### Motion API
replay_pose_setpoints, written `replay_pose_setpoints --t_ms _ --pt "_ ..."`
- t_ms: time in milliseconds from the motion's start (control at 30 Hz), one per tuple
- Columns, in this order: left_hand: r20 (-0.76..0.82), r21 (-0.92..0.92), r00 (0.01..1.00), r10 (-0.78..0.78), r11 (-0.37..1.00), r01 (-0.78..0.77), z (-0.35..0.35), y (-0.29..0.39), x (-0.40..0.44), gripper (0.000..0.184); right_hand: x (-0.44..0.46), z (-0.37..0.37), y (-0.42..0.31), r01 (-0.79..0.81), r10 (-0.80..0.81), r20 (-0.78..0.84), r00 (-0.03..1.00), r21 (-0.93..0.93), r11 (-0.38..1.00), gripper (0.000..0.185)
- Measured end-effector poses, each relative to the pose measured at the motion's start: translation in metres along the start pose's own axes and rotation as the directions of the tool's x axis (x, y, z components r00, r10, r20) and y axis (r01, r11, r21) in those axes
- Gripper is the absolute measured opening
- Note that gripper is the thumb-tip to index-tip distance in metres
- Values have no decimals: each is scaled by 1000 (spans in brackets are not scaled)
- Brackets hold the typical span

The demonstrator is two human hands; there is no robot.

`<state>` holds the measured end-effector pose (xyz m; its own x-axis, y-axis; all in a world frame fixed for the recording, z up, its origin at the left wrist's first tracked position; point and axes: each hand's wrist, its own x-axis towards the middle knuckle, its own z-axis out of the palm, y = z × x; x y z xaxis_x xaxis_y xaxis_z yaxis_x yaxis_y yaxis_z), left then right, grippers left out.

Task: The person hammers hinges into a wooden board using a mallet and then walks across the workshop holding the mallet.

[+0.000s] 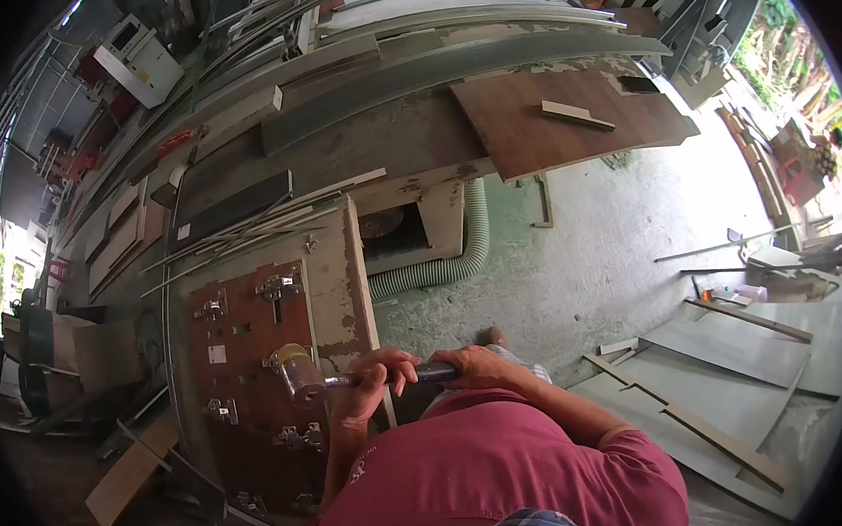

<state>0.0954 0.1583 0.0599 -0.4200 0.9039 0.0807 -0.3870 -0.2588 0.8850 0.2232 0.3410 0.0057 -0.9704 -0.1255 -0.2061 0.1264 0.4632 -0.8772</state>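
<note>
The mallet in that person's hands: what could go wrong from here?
Judging by this view, two risks. The mallet head appears over the brown board, with metal fittings around it, so a stray blow might dent or bend one. The left hand is close to the head, while the right hand grips the far end of the handle; fingers there could get knocked or pinched if it swings.

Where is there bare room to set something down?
The concrete floor is mostly bare between the ribbed hose and the pale sheets. The brown panel has room beside its wooden piece. Crowded: the red-brown board, with its hinges and the mallet, and among the thin strips.
</note>
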Motion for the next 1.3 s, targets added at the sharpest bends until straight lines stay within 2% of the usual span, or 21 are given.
replay_pose_setpoints --t_ms 167,233,300,367,533,667,700,733,800,833,867,900,933,967,1000,1033,1100,1167,1200,1233,1300 --pt "-88 31 995 47 999 -45 14 -11 10 40 2 -22 19 82 -80 29 996 -98 992 40" --pt "-218 50 971 95 995 -86 24 -18 20 41 0 -46 22 80 -80 -1 997 -112 991 38" --pt "-251 51 959 130 991 -121 32 -30 36 40 0 -70 31 108 -112 -18 994 -151 983 38" --pt "-426 -43 890 165 978 -202 43 -44 50 38 -2 -95 40 131 -139 -35 990 -184 974 38" --pt "-577 -115 804 146 959 -257 76 -64 82 35 -4 -140 65 154 -153 17 988 -193 969 39" --pt "-598 -38 780 185 966 -257 85 -78 79 32 8 -148 78 220 -196 148 969 -170 961 41" --pt "-613 99 760 216 975 -198 91 -78 76 32 14 -145 79 242 -211 190 959 -154 958 41" --pt "-652 224 720 239 967 -119 95 -73 72 31 20 -143 75 303 -241 338 910 -144 942 41" --pt "-724 32 667 176 974 -222 104 -67 57 32 28 -134 62 269 -240 306 921 -55 962 35" --pt "-772 -20 617 153 964 -264 106 -67 48 34 34 -125 53 250 -199 344 918 -109 962 29" --pt "-790 -40 592 160 950 -310 100 -72 41 33 43 -113 55 305 -232 396 889 -133 943 25" --pt "-849 -75 513 125 933 -352 100 -75 34 33 47 -103 62 361 -269 422 866 -156 919 22" --pt "-883 -111 460 92 911 -397 99 -76 23 33 50 -93 67 301 -176 498 849 -182 936 21" --pt "-913 -57 383 137 889 -454 101 -77 13 33 55 -91 72 232 -74 529 845 -239 943 22" --pt "-933 -109 347 100 838 -535 97 -79 5 33 59 -85 71 241 -102 551 828 -185 953 20" --pt "-940 -168 336 56 782 -600 92 -82 -3 33 57 -83 25 290 -49 588 807 -322 901 20" --pt "-958 -138 279 67 745 -653 75 -98 -28 36 60 -61 -6 346 -29 614 789 -405 846 22" --pt "-971 -128 229 72 649 -750 69 -98 -57 34 69 -39 -28 400 -41 658 752 -407 821 24" --pt "-986 -66 149 75 647 -760 68 -91 -70 35 73 -26 -37 430 -47 682 729 -403 808 27" --pt "-988 -58 135 73 636 -769 62 -90 -88 35 76 -10 -49 440 -44 694 719 -405 802 27" --pt "-997 10 36 65 602 -798 46 -87 -125 34 79 24 -71 472 -54 726 686 -387 792 33"
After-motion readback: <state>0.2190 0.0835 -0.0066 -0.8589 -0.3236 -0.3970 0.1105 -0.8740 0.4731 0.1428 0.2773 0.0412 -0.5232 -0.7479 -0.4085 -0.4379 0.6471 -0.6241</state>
